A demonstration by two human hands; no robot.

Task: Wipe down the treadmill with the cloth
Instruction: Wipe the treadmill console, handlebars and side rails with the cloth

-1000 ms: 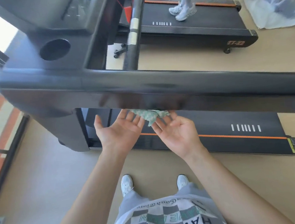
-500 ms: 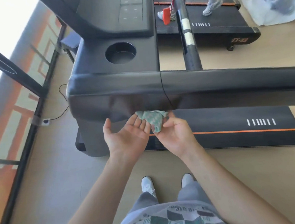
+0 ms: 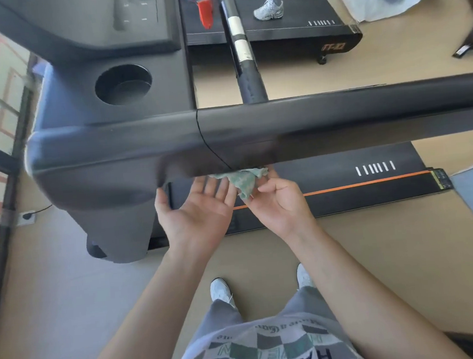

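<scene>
**Cloth bunched under the handrail, grip light**

Head view: the person stands beside the treadmill (image 3: pixel 108 149), arms reaching forward under the long black handrail (image 3: pixel 338 117) that crosses the frame. The cloth (image 3: pixel 244 180), a small green patterned rag, sits crumpled just below the rail's underside, its upper edge touching or nearly touching the rail; which of the two cannot be told. The right hand (image 3: pixel 281 204) is partly curled, pinching the lower corner of the cloth between thumb and fingertips. The left hand (image 3: pixel 200 207) lies palm up and wide open, fingers spread, its fingertips just beside the cloth and gripping nothing.

What could go wrong: the pinch takes only a corner, so the cloth may slip free and drop onto the belt (image 3: pixel 342 176) or the floor once it is dragged along the rail. Bunched as it is, it offers little wiping surface, and the rail's underside is hidden from above, so patches could be missed. The knuckles sit close under the rail and could knock against it.

Containers: the round cup holder (image 3: pixel 123 85) sunk in the console looks empty, with only its dark base showing. Beyond, a red clip (image 3: pixel 205 11) hangs by the upright bar, and someone's shoe (image 3: pixel 268 8) stands on a second treadmill.
</scene>
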